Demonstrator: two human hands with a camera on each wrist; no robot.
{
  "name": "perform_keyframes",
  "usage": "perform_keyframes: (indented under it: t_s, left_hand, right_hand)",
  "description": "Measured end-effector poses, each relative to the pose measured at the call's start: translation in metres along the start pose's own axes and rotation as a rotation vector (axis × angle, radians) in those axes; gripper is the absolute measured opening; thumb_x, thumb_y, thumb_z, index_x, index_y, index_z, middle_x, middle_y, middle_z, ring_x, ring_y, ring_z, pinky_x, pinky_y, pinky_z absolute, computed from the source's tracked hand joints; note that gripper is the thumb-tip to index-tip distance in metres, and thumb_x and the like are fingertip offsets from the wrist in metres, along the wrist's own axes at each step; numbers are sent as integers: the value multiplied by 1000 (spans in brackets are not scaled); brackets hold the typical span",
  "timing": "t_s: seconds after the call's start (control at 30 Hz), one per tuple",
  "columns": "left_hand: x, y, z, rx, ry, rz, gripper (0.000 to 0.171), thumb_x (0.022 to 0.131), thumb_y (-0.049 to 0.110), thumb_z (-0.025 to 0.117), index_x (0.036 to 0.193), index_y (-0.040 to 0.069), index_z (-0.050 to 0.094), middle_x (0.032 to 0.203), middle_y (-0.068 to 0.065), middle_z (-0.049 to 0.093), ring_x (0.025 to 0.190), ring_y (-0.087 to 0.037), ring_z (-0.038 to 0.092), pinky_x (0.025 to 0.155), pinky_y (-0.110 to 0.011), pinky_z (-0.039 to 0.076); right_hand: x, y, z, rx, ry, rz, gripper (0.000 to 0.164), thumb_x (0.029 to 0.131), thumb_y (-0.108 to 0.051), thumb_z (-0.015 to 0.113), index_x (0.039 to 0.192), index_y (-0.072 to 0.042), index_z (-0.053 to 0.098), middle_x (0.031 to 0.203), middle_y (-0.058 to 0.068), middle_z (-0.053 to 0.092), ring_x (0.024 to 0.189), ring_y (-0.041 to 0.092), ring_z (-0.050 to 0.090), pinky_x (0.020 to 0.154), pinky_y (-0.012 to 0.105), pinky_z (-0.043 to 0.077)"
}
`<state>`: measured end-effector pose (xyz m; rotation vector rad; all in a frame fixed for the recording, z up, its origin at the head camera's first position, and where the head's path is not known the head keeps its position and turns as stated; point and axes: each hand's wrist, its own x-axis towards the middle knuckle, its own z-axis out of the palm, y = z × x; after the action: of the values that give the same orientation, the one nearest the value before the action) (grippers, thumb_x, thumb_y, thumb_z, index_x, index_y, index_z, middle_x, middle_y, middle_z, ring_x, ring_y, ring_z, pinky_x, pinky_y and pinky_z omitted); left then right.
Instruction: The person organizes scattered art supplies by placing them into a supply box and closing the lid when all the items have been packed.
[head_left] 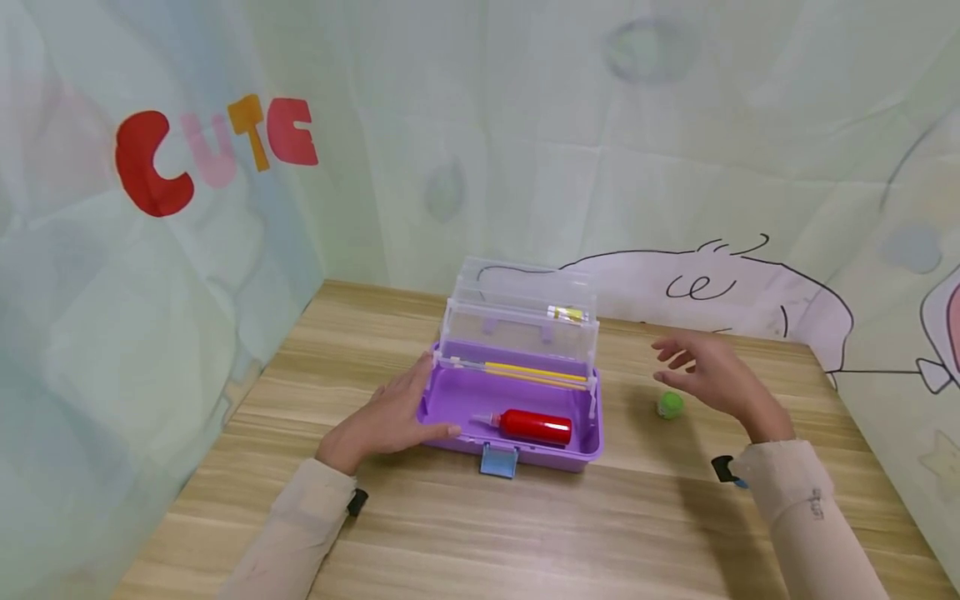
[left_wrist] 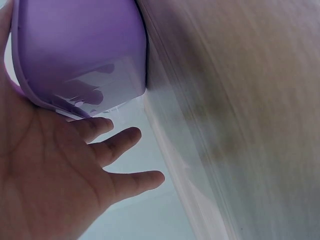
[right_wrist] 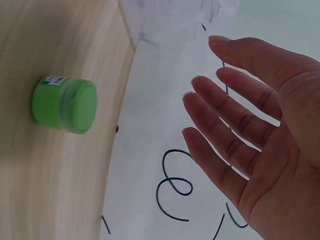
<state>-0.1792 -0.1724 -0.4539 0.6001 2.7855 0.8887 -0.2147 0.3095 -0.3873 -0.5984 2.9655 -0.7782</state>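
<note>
A purple box [head_left: 465, 404] with a raised clear lid stands on the table, its blue latch [head_left: 498, 461] facing me. My left hand [head_left: 390, 412] rests against the box's left side, fingers extended along the outside and thumb at the front rim. Inside lie a red squeeze bottle [head_left: 536, 426] with a pointed tip and, behind it, slim paintbrushes [head_left: 532, 373] with yellow handles. A small tube with a yellow label [head_left: 567, 314] shows in the clear upper tray. On the right, my right hand [head_left: 716, 379] hovers empty near a small green jar [right_wrist: 62, 105], fingers relaxed and apart from it.
The wood-grain table [head_left: 525, 533] meets a printed cloth backdrop [head_left: 525, 150] at the back, with more cloth along both sides. The raised lid [head_left: 525, 279] stands close to the rear cloth.
</note>
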Motion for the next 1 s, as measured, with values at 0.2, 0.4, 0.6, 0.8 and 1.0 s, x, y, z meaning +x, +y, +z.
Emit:
perform_keyframes:
  t_s: [0.2, 0.4, 0.6, 0.8, 1.0]
  left_hand:
    - [-1, 0, 0, 0, 3, -5, 120, 84, 66, 71, 164, 13, -1, 171, -8, 9, 153, -40, 23, 113, -75, 20]
    - [0, 0, 0, -2, 20, 18, 120, 84, 65, 72, 164, 10, 1, 170, -11, 13, 152, -40, 25, 114, -70, 25]
    - [-1, 0, 1, -6, 21, 21, 121, 82, 67, 71, 164, 11, 2, 170, -11, 16, 152, -39, 25, 115, -69, 25]
    - [-1, 0, 1, -4, 17, 15, 123, 82, 70, 70, 164, 11, 1, 170, -11, 15, 153, -39, 23, 115, -70, 23]
    - [0, -2, 1, -6, 25, 21, 121, 83, 67, 71, 164, 11, 1, 169, -11, 17, 152, -40, 25, 115, -69, 25]
  right_hand:
    - [-7, 13, 9, 56, 10, 11, 42, 92, -17, 77, 129, -1, 64, 114, 18, 71, 105, 39, 69, 90, 55, 56]
    - [-13, 23, 16, 31, 3, 41, 43, 92, -20, 76, 128, 0, 64, 118, 22, 69, 107, 39, 67, 91, 57, 54]
    - [-19, 33, 24, 41, -29, 86, 47, 91, -20, 77, 130, 2, 62, 123, 24, 67, 111, 42, 64, 93, 60, 52]
    - [-21, 41, 31, 62, -55, 113, 50, 90, -21, 79, 130, 3, 61, 125, 26, 65, 111, 42, 64, 93, 59, 52]
    - [-23, 42, 36, 74, -66, 142, 50, 89, -23, 80, 129, 3, 63, 126, 25, 64, 110, 40, 65, 91, 57, 54]
